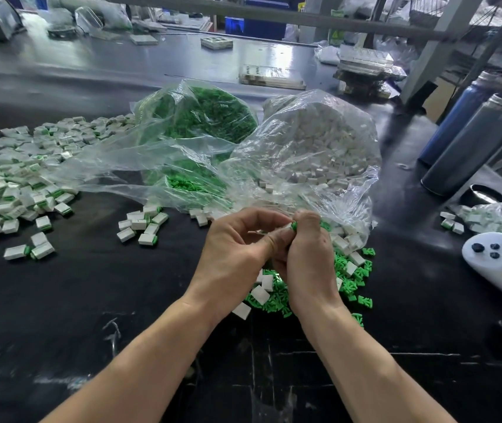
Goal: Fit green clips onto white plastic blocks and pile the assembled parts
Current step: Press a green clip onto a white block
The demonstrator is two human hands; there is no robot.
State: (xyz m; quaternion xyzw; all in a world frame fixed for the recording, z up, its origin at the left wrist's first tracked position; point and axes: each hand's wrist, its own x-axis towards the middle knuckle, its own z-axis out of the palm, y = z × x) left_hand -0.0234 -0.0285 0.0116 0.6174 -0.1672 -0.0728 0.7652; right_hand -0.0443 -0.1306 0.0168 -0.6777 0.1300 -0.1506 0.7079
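Two bags (243,141) on black table (91,300)

both forearms reach forward over the counter (91,300); left hand (237,254) and right hand (307,257) meet, fingers curled, fingertips pinching together.

Single head-worn view, close above the black table (91,300), facing forward and down.
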